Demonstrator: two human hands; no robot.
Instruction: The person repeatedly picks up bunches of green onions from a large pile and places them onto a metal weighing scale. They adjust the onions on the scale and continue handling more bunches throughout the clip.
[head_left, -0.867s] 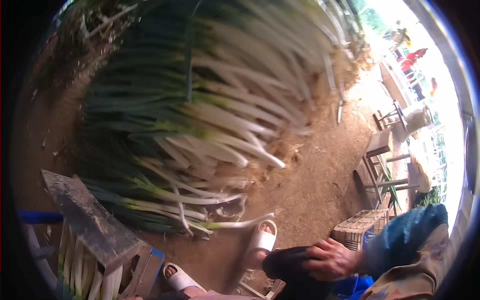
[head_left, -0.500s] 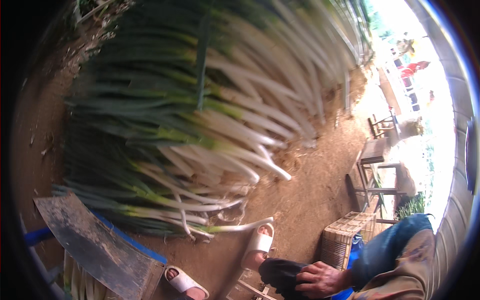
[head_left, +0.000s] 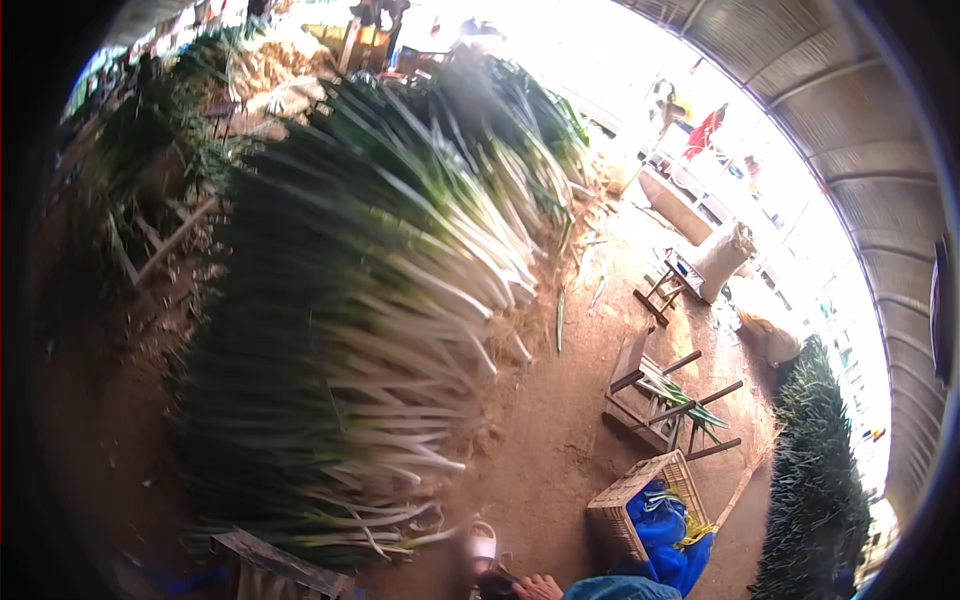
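Observation:
At the lower edge, only part of my right hand (head_left: 538,587) shows. Its fingers lie over the dark cloth of my knee, and nothing is visible in them. Beside it a blue-green sleeve (head_left: 620,588) enters from below. My left hand is out of the picture. A foot in a white sandal (head_left: 482,545) stands just left of the right hand. Ahead and to the left spreads a big heap of long green onions (head_left: 400,340), white stalks toward the right, dark green leaves toward the left.
A wooden bench top (head_left: 275,565) stands at lower left. To the right is a plastic crate (head_left: 610,505) with blue sheeting (head_left: 660,535). Behind it lies an overturned stool (head_left: 630,375) with onions, then a small stool (head_left: 660,292) and a white sack (head_left: 725,262). More onions (head_left: 815,480) line the right side.
The view has swung upward and to the right, so the crate, stools and far end of the heap now show more. My right hand has slipped toward the lower edge, still on the knee.

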